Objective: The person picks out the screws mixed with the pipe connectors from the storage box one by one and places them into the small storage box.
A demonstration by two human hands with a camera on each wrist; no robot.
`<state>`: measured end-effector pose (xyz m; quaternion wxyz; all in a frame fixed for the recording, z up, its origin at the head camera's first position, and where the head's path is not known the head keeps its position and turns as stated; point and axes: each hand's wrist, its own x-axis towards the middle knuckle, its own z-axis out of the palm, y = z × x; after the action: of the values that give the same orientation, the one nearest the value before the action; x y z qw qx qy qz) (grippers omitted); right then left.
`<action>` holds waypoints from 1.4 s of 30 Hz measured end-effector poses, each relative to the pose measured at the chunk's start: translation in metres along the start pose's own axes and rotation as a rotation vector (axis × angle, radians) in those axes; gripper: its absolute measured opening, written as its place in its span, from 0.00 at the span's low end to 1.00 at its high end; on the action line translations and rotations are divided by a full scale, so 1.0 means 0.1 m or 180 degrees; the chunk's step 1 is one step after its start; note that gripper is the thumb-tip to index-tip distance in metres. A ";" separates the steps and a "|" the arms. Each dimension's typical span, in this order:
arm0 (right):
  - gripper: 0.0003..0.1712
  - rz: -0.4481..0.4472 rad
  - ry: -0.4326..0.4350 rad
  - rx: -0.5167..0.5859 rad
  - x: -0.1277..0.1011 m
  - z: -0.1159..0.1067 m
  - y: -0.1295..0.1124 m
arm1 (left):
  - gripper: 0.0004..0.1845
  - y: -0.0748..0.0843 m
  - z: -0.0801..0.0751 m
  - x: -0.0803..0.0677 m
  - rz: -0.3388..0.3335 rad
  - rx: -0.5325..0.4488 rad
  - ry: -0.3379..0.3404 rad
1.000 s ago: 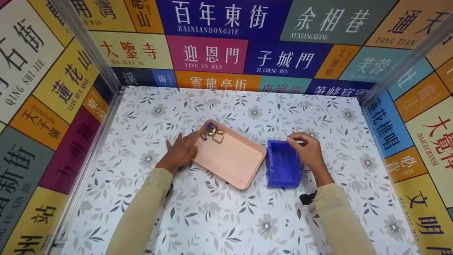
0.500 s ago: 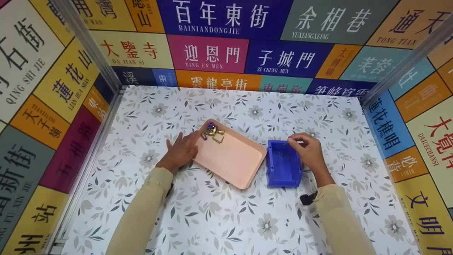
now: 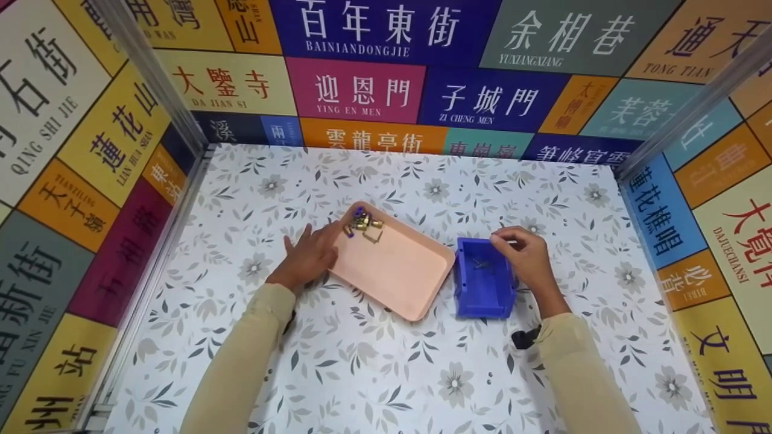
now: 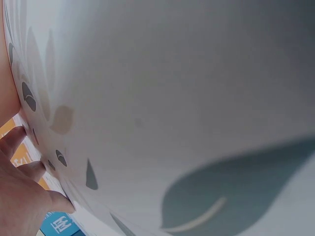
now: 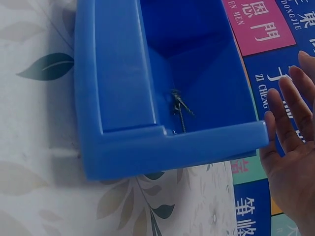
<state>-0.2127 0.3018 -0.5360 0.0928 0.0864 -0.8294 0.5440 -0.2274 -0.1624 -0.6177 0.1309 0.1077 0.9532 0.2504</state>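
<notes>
Two hands: both on the floral table.
Left hand: fingers flat and released, touching the pink tray at its 9 o'clock edge.
Fittings: tray's 11 o'clock corner.
Right hand: fingers relaxed, gripping nothing, at 2 o'clock of the blue bin.
Screws: inside the bin.

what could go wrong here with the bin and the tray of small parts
The right hand sits at the far corner of the blue bin; a nudge could slide or tip it and scatter the thin dark screws inside. The brass fittings are bunched in the pink tray's far corner beside the left hand, which rests at the tray's edge, so a push might shift the tray and roll them about.
</notes>
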 end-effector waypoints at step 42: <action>0.08 -0.0302 -0.0284 0.0266 0.15 0.54 -0.32 | 0.33 0.00 0.03 0.02 -0.0042 -0.0069 0.0082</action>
<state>-0.2226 0.2393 -0.5251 0.0777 0.1535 -0.8042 0.5688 -0.2284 -0.1610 -0.6206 0.1214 0.0968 0.9527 0.2613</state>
